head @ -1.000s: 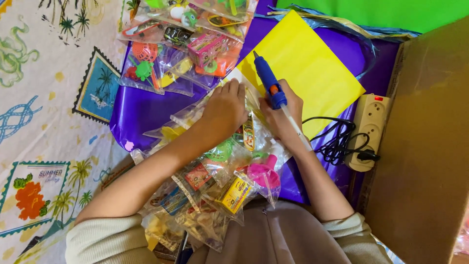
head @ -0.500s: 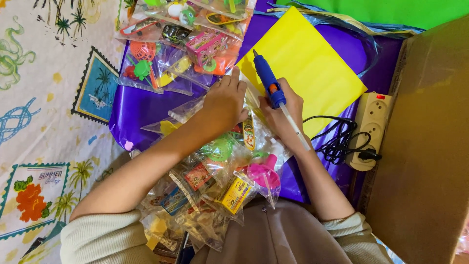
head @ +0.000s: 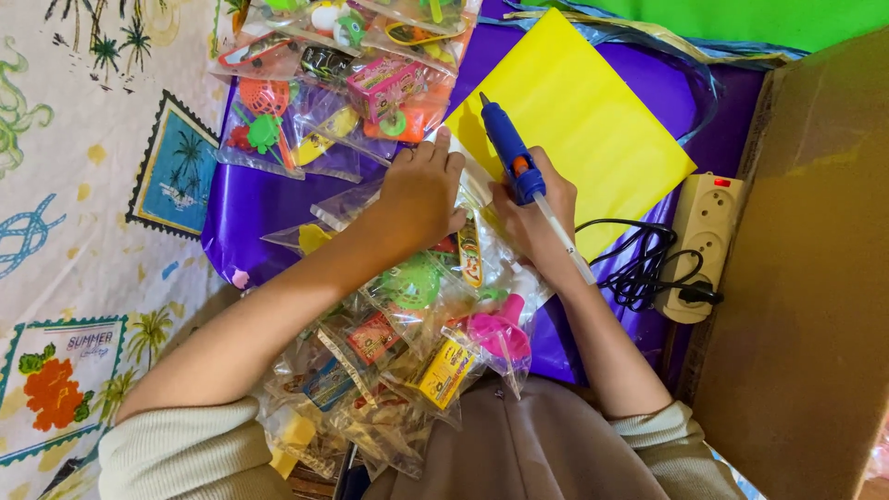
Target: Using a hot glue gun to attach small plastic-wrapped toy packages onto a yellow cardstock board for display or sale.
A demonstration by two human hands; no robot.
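The blue plastic hot-glue gun (head: pixel 511 153) with an orange trigger sits at the centre of the frame, its nozzle pointing toward the upper left and a pale glue stick (head: pixel 565 243) sticking out of its back end toward the lower right. The right hand (head: pixel 532 215) is clenched around the gun's handle, holding it over the near edge of a bright yellow sheet of paper (head: pixel 579 116) that lies tilted on a shiny purple plastic sheet (head: pixel 255 208). Just left of the gun, the left hand (head: pixel 421 190) lies palm down with its fingers together, pressing on a clear plastic bag of small toys (head: pixel 463 245); it grasps nothing that can be seen. More clear bags of colourful toys (head: pixel 398 343) are piled in the lower centre of the frame, over the person's lap, among them one with a pink plastic toy (head: pixel 500 335). Another heap of such toy bags (head: pixel 343 79) lies in the upper left centre. At the right, a cream power strip (head: pixel 704 236) with a red switch lies beside a brown cardboard box wall (head: pixel 815 278), and a black cable (head: pixel 639 268) is coiled just left of it. A patterned cloth with palm trees and stamps (head: pixel 83 213) covers the left of the frame.
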